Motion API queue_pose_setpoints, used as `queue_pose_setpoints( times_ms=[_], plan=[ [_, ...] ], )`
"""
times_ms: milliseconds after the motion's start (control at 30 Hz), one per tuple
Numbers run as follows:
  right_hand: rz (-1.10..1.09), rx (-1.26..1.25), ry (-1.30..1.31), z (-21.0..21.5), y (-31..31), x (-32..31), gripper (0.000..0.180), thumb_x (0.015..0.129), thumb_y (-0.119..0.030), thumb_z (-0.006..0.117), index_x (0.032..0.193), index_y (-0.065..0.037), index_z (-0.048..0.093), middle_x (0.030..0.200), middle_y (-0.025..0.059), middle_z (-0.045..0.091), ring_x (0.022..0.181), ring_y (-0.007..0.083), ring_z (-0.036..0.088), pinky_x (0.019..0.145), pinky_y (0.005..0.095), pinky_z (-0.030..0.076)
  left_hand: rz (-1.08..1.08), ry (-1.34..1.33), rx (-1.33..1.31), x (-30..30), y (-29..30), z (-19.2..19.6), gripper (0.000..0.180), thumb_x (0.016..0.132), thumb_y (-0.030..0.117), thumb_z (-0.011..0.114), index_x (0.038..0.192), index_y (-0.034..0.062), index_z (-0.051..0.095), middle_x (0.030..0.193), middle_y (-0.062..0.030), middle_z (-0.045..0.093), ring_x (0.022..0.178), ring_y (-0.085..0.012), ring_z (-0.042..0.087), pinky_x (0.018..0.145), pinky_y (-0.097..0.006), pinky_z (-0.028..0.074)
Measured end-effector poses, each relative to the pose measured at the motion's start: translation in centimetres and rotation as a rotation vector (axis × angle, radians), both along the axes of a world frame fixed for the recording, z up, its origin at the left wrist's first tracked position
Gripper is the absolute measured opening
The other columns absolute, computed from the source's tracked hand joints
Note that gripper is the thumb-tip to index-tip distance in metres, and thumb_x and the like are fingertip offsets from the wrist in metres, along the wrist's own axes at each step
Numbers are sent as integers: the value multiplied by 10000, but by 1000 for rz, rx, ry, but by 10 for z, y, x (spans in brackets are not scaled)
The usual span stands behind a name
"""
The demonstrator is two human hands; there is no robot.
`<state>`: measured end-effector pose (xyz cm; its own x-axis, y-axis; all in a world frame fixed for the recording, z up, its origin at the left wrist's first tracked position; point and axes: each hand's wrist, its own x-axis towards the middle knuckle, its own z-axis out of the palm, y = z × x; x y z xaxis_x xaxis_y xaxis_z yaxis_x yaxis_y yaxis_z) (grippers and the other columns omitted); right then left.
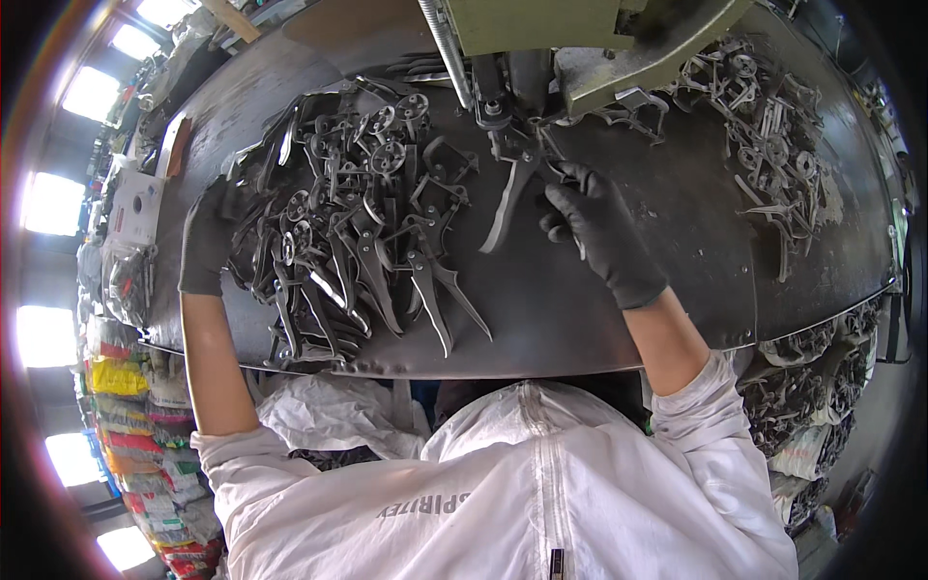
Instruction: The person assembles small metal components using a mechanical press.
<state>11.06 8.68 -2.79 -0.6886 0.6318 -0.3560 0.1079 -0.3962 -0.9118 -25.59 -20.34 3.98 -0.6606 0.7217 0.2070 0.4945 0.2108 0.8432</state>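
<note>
My right hand (601, 227), in a dark glove, is closed round one handle of a grey metal hand tool (510, 203) that looks like pruning shears. Its other handle hangs free to the left, and its upper end sits under the head of a green machine (541, 27). My left hand (208, 240), gloved too, rests at the left side of a heap of similar two-handled tools (372, 246). Its fingers reach in among the metal parts, blurred and partly hidden, so whether they grip one does not show. Several tools in the heap carry round spoked discs.
Another pile of metal parts (773, 145) lies at the right of the dark metal table (667, 319). The machine's spring and column stand at the back centre. Stacked colourful sacks (130, 435) are at the left, and sacks of metal parts (812, 387) sit below the right edge.
</note>
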Motion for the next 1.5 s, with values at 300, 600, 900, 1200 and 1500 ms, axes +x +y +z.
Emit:
queue_pose_setpoints(
  times_ms=[300, 600, 900, 1200, 1500],
  plan=[
    [19, 1147, -245, -9, 14, -40, 190, 835, -116, 534, 992, -14, 569, 799, 109, 601, 700, 240, 616, 618, 351, 490, -635, -801, -77, 204, 139, -12, 444, 827, 146, 620, 1210, -12, 463, 813, -46, 588, 672, -92, 573, 550, -214, 475],
    [-257, 1780, -193, -28, 95, -65, 190, 793, -134, 510, 942, -36, 576, 879, 172, 600, 832, 349, 581, 717, 419, 462, -212, 14, -470, 218, 185, -59, 220, 764, 50, 595, 957, -14, 508, 754, -68, 569, 581, -110, 521, 533, -259, 439],
    [-168, 185, 66, 35, 41, -1, 147, 823, -79, 559, 941, 9, 571, 769, 78, 606, 625, 157, 582, 552, 284, 476, -363, -282, -77, 215, 189, -45, 335, 949, 279, 434, 1062, -17, 543, 738, -35, 595, 650, -83, 552, 592, -245, 449],
    [-9, 208, 86, 32, 22, -5, 200, 859, -134, 577, 1018, -14, 597, 781, 20, 613, 603, 58, 532, 529, 205, 424, -653, 91, 40, 198, 207, -39, 348, 920, 295, 502, 1045, -26, 555, 724, -32, 588, 615, -90, 519, 586, -243, 444],
    [99, 314, -48, 18, 20, -13, 209, 863, -168, 584, 1022, -39, 624, 807, 16, 640, 694, 37, 535, 578, 192, 427, -522, -88, -314, 182, 214, -87, 294, 881, 240, 530, 939, -39, 599, 657, -29, 571, 562, -110, 537, 519, -272, 442]
  ],
)
